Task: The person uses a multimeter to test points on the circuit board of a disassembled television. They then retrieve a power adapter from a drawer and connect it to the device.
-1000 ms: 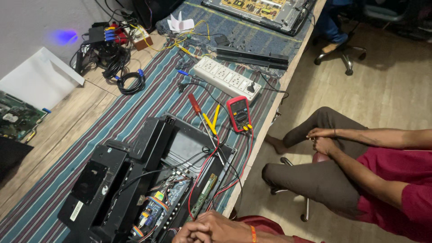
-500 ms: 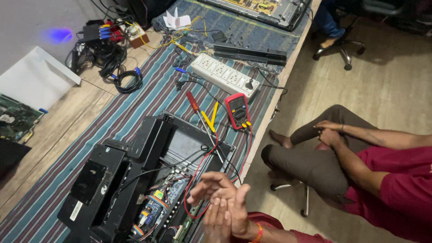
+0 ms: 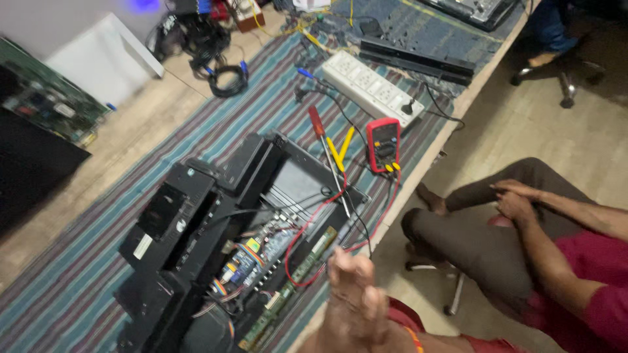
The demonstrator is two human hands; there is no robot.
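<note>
1. I am holding my two hands together at the bottom edge of the view, just off the near edge of the desk (image 3: 98, 157). They are blurred, so I am not telling them apart with confidence.
2. I am reading the left hand (image 3: 347, 281) as the raised one. Its fingers (image 3: 340, 261) are lying side by side, pressed together and pinching nothing.
3. I am reading the right hand (image 3: 366, 323) as the one pressed against it from below. Whether its fingers are spread or closed I cannot tell.
4. An orange band (image 3: 413, 340) is sitting on the wrist below the hands.
5. The opened black device (image 3: 216, 242) is lying on the striped cloth (image 3: 78, 281) just beside my hands, with its circuit boards and coloured wiring showing. My hands are not touching it.
6. A red wire (image 3: 307, 229) and a black wire are running across the open device toward the red multimeter (image 3: 383, 144), which is lying near the desk's right edge.
7. A red-handled screwdriver (image 3: 324, 147) and yellow-handled pliers (image 3: 340, 149) are lying just left of the multimeter.
8. A white power strip (image 3: 369, 91) is lying further back on the desk.
9. Another person is sitting to my right, with their hands (image 3: 513, 199) clasped over a raised knee.
</note>
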